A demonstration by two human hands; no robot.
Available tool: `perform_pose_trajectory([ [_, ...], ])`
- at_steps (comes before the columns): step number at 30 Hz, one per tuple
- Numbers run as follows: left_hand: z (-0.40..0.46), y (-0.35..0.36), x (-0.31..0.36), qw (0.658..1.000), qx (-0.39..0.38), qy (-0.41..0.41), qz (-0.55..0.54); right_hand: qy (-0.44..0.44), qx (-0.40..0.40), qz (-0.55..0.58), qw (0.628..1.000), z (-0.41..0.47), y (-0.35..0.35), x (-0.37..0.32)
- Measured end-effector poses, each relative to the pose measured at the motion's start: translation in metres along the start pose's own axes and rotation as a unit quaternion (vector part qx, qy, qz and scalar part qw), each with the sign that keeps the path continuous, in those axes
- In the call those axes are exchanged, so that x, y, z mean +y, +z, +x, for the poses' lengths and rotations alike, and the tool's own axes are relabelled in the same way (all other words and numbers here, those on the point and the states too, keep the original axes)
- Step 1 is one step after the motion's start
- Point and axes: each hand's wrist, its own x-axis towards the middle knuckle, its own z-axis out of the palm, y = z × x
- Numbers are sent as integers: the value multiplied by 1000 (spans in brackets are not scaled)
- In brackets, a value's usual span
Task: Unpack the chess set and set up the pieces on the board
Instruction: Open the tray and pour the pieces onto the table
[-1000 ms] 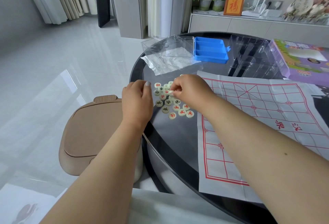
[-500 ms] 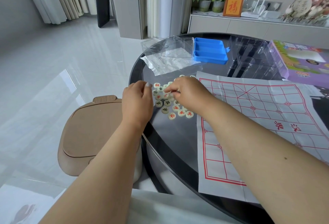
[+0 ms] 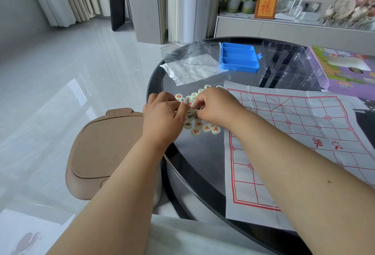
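You're sorting pieces at frame centre; right hand grip pinches one, left hand grip unclear. Next, carry it to the board.

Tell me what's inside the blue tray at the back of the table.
The blue tray shows only bare divided channels; no pieces are visible in them. Its near wall hides a strip of the nearest channel. The pieces lie loose on the table.

Chess pieces are lying clustered on the table, left of the board; a tray is sitting behind them.
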Motion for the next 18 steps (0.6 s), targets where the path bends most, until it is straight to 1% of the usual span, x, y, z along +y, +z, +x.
perform_pose_trajectory([
  [3,1,0,-1,1000,2,-14,-13,18,-18,-19,999,3,-3,-3],
  [8,2,-1,0,999,2,-25,-39,37,-51,-6,998,3,-9,-4],
  [11,2,-1,0,999,4,-28,-45,37,-46,0,998,2,-10,-6],
  [16,1,-1,-1,998,6,-30,-51,34,3,18,999,-1,-12,-9],
  [18,1,-2,-1,998,9,-31,-55,35,-11,1,999,0,-14,-10],
])
